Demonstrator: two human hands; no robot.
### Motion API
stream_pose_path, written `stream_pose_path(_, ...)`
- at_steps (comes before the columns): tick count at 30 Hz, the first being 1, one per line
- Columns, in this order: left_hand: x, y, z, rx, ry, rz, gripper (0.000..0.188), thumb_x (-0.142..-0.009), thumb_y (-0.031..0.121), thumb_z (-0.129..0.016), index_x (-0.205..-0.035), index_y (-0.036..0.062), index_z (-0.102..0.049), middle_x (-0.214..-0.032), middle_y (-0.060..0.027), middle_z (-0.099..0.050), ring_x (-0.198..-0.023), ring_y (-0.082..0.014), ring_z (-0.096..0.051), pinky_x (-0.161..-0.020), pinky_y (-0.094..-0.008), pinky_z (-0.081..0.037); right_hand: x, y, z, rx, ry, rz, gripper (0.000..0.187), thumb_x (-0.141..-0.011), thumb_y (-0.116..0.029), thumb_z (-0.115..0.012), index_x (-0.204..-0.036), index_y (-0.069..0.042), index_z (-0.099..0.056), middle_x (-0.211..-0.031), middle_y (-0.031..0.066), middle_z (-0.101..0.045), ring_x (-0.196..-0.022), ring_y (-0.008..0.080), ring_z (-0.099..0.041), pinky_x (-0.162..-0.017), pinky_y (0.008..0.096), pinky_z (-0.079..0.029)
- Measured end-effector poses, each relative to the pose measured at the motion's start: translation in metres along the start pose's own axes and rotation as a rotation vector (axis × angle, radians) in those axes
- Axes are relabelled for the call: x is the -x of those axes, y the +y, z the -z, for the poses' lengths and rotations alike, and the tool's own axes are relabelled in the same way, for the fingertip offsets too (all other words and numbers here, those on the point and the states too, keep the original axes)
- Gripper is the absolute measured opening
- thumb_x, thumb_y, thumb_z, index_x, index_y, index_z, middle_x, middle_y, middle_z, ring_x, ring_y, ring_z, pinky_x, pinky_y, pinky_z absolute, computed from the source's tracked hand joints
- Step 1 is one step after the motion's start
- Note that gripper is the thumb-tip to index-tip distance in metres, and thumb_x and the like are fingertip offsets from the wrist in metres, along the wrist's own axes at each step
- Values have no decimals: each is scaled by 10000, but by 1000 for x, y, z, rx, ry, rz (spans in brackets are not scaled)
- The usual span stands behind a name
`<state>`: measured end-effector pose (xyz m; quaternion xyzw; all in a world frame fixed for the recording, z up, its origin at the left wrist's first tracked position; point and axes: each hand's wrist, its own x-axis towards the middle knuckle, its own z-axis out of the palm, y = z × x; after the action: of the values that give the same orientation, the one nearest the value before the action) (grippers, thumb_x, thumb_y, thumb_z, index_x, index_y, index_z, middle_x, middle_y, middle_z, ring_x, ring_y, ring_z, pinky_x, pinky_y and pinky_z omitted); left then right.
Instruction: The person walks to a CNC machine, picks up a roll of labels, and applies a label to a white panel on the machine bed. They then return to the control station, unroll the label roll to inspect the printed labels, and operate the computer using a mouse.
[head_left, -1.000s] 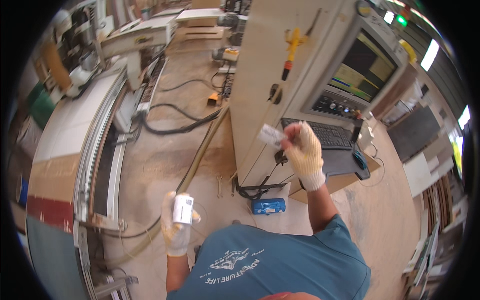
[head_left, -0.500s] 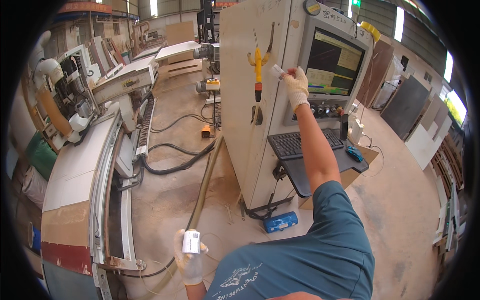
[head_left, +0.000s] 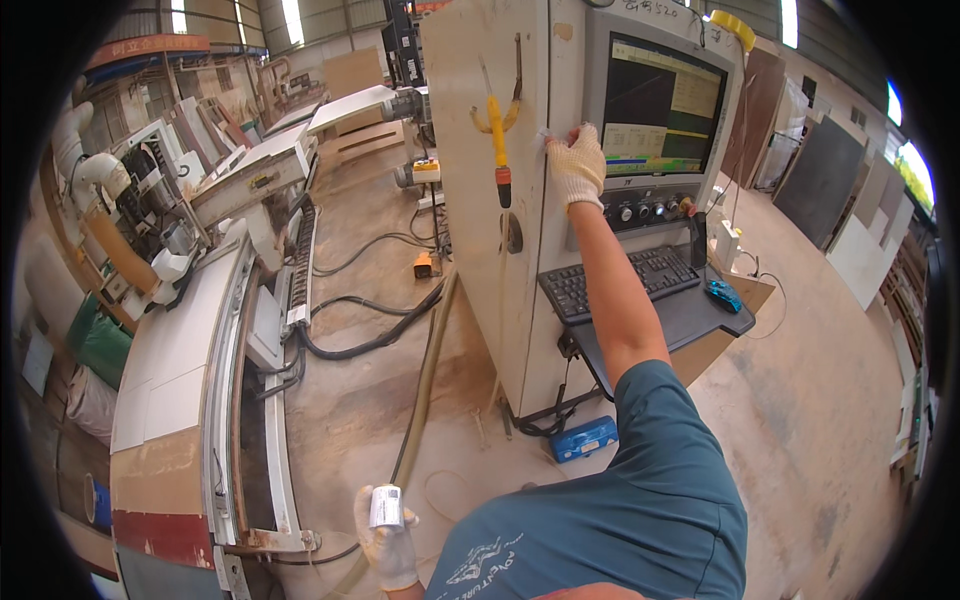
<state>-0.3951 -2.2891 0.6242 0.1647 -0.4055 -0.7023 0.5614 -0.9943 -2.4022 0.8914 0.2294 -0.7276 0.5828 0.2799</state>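
Low in front of me, my left hand point(head_left: 388, 545), in a white knit glove, is closed around a small white roll of labels point(head_left: 386, 506) with printing on its side. My right arm reaches up to the tall cream machine cabinet point(head_left: 465, 260). There my right hand point(head_left: 577, 170), gloved with bare fingertips, is pinched at the cabinet's front edge, just left of the monitor point(head_left: 665, 105). A sliver of a white label point(head_left: 544, 133) shows at the fingertips; most of it is hidden. Whether it touches the cabinet I cannot tell. Close by, a yellow-handled tool point(head_left: 498, 135) hangs on the cabinet's side.
Below the monitor, a shelf carries a black keyboard point(head_left: 615, 283) and a blue mouse point(head_left: 723, 295). A blue case point(head_left: 584, 439) lies at the cabinet's foot. Hoses and black cables point(head_left: 370, 325) cross the floor. A long machine bed with white panels point(head_left: 180, 365) runs along the left.
My right hand has moved slightly left and down, from over the screen's edge to the cabinet's edge. The label now shows less. The left hand still holds the roll, a little lower.
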Motion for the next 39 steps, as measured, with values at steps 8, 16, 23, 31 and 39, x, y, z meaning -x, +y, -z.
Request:
stream_pose_path(8, -4, 2, -9, -47, -14, 12, 794, -945, 322, -823, -1573, 36, -430, -1364, -167, -642, -1024, -276, -721, -823, -415, -596, 71, -60, 45, -219, 138, -29, 232, -924, -217, -752, -909, -40, -602, -835, 115, -634, -795, 255, -642, -747, 420, -532)
stream_pose_path(16, -20, -16, 4, -639, 125, 111, 866, -887, 67, -857, -1607, 28, -377, -1517, -145, -516, -1368, -260, -572, -1142, -412, -487, 367, -80, 77, -341, -1873, 803, 758, -781, -294, -894, -1428, -85, -558, -1269, 187, -633, -1076, 405, -690, -904, 470, -595)
stream_pose_path(23, -22, -12, -1, -539, -37, 215, 801, -900, 88, -845, -1581, 43, -427, -1496, -126, -563, -1401, -238, -560, -1157, -403, -482, 436, -32, 100, -541, -1871, 290, 1014, -746, -341, -971, -1559, -21, -456, -1273, 191, -619, -1004, 318, -715, -843, 393, -602)
stream_pose_path(31, -25, -17, -9, -627, -29, 196, 1057, -874, 314, -911, -1666, -10, -289, -1673, -160, -374, -1581, -252, -317, -1293, -385, -271, 425, -53, 106, -546, -1531, 576, 696, -752, -287, -929, -1315, -68, -582, -1161, 176, -611, -1014, 379, -685, -813, 455, -590)
stream_pose_path(39, -28, -12, -24, -39, 167, 258, 381, -1109, 183, -563, -1437, -8, -598, -1314, -111, -690, -1115, -197, -708, -887, -354, -612, 408, -51, 110, -702, -1535, 313, 728, -765, -177, -895, -1389, -49, -542, -1251, 157, -618, -1017, 335, -693, -863, 403, -585)
